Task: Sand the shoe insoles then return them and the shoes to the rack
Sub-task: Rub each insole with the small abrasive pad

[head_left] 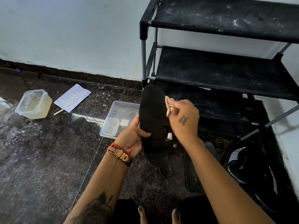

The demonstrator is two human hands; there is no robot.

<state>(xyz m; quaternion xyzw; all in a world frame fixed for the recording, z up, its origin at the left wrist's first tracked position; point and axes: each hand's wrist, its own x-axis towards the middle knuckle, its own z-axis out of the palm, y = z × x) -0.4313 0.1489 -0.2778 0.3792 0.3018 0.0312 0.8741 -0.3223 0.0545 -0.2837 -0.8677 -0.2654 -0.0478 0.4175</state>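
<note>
my left hand (131, 139) clamps insole (152, 120) mid-length, long axis running away from me; right hand (183, 118) pinches sandpaper (169, 105) against its right edge.

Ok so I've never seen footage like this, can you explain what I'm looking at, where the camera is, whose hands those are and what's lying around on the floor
There is one picture, from a wide-angle camera worn on a person's head, looking forward and down. No robot is involved; the two arms belong to that person. The left hand grips a black insole upright by its edge. The right hand pinches a small tan piece, probably sandpaper, against the insole's right side. Behind stands a black shoe rack with dusty shelves that have no shoes on them. On the dark stone floor lie a clear tray holding a smaller tub, a plastic container with yellowish contents, a printed sheet, another insole, and a black shoe at the right.
</note>
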